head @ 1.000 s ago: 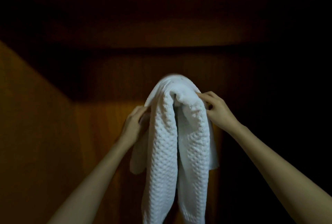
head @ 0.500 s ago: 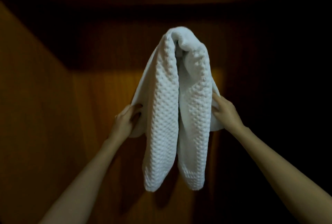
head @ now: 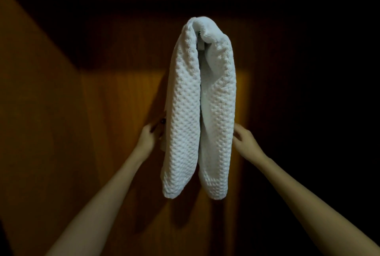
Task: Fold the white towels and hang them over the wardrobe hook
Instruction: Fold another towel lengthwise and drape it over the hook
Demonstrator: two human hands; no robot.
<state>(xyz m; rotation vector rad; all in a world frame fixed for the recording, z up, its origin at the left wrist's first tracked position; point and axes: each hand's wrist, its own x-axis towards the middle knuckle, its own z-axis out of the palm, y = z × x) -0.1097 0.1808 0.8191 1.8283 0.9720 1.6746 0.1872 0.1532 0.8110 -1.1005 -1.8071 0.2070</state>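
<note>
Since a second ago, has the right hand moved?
Yes, downward. The right hand was up at the top fold of the towel; now it is beside the towel's lower half, well below that fold.

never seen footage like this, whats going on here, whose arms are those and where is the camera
No machine here: a person wears one camera on the head, looking forward at their own bare arms. A white towel with a bumpy weave hangs folded against the wardrobe's wooden wall; a small grey piece under the fold may be the hook, mostly hidden. The left hand pinches a back layer at the towel's left edge. The right hand is at the right edge; too dim to tell whether it grips.
</note>
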